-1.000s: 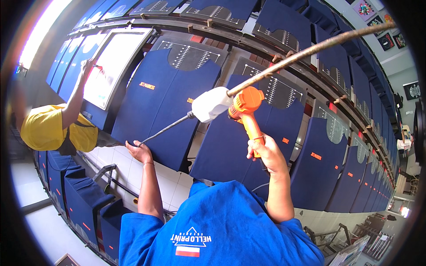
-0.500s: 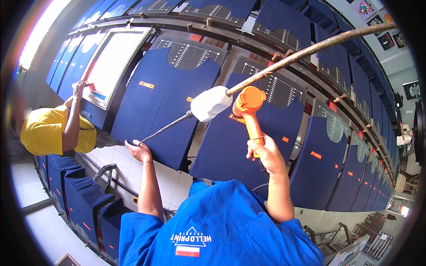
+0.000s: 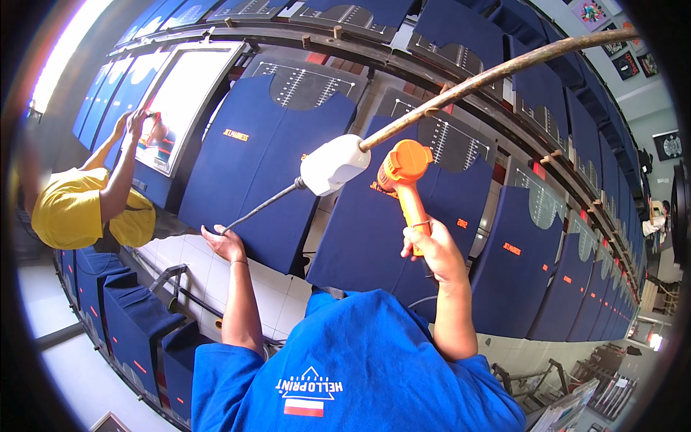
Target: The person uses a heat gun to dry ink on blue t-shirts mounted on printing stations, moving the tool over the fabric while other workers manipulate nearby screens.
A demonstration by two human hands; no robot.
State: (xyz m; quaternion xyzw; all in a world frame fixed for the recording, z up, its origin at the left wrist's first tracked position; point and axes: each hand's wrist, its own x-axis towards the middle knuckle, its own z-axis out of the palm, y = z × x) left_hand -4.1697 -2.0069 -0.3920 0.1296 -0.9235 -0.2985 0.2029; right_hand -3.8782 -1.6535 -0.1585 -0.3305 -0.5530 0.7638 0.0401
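My right hand is closed round the handle of an orange heat gun, held over the dark blue fabric pieces. My left hand is at the lower edge of a blue printed fabric piece, with a black cable pinched near the thumb. The cable runs up to a white plug housing hanging at the end of a wooden stick. Small orange prints mark the blue fabric pieces, which lie on dark boards with white ruler marks.
At the left, a person in a yellow shirt works with both hands at a white framed screen. More blue pieces on boards stretch right along a dark rail. A black metal frame stands behind my left arm.
The stick and white plug housing have shifted slightly left, with the cable. The other person's hands have moved up along the screen. My hands have hardly moved.
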